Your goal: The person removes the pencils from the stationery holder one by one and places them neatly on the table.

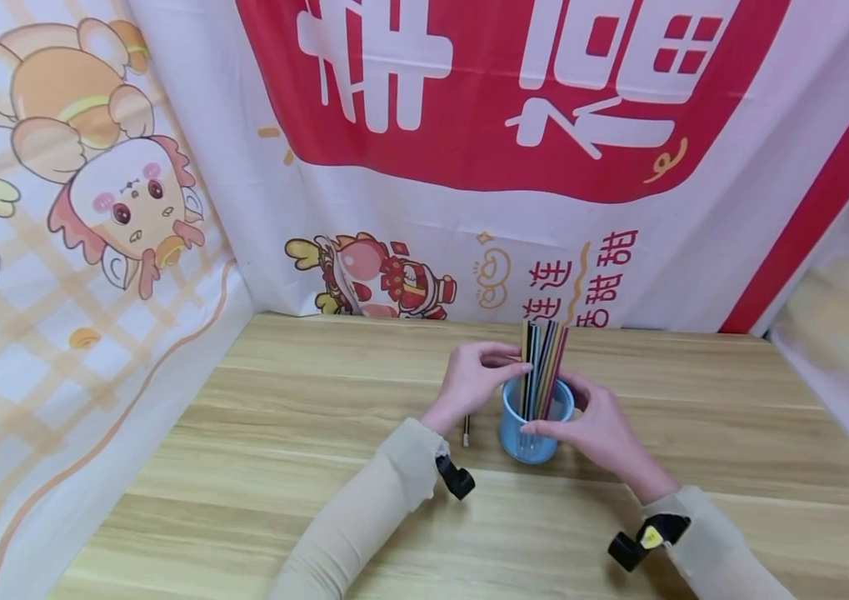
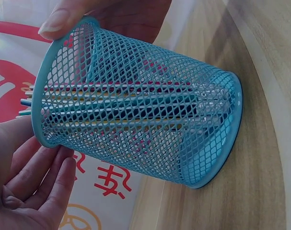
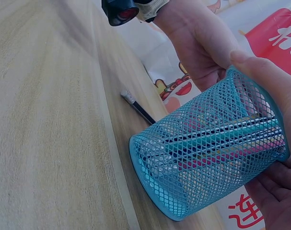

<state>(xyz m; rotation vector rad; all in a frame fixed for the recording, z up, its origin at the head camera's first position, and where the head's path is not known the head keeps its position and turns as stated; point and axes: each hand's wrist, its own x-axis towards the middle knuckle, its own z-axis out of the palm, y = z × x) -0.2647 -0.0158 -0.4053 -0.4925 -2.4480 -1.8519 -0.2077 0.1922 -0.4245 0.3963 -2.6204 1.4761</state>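
Note:
A light blue mesh pencil cup point(image 1: 528, 442) stands upright on the wooden table, with a bundle of several pencils point(image 1: 541, 367) in it. Through the mesh in the left wrist view, their lower ends point(image 2: 212, 103) sit near the cup's bottom. My left hand point(image 1: 469, 379) holds the bundle just above the rim, thumb in front; its other fingers hang loosely beside the rim. With its thumb over the near rim and fingers round the far side, my right hand point(image 1: 596, 421) grips the cup. One dark pencil point(image 3: 139, 107) lies on the table left of the cup.
The wooden table point(image 1: 304, 417) ends at a white printed cloth point(image 1: 394, 208) behind the cup. Another printed cloth point(image 1: 94, 275) hangs along the left side. A black wrist camera point(image 1: 456, 477) is strapped to the left wrist, another camera point(image 1: 628, 550) to the right.

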